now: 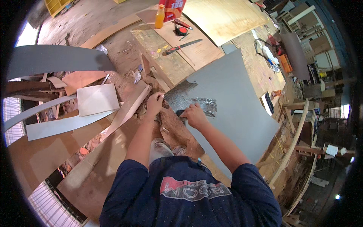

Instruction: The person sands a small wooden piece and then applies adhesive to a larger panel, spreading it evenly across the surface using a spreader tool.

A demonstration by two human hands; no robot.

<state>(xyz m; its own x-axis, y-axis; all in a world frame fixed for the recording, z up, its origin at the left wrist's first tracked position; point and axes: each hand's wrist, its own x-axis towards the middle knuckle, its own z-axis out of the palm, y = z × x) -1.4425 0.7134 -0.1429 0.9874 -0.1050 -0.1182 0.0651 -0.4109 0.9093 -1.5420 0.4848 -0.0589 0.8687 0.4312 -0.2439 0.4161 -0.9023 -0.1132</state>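
A small dark hand tool (180,112) is gripped in the right hand (195,115) at the edge of a large flat grey sheet (238,102).
Glossy, streaked dark coating (208,106) is spread just beyond that hand; to its left, the left hand (154,104) is placed near the sheet's edge, fingers bunched, any hold impossible to tell.

grey sheet (242,94) matt, smooth; dark smear (209,106) on it glossy, ridged; bench top (174,71) rough wood.

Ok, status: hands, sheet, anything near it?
Right hand gripping dark tool at gray sheet; left hand by its left edge, contact unclear. Sheet partly covered in dark, glossy streaks. File and tape measure beyond, apart from both hands.
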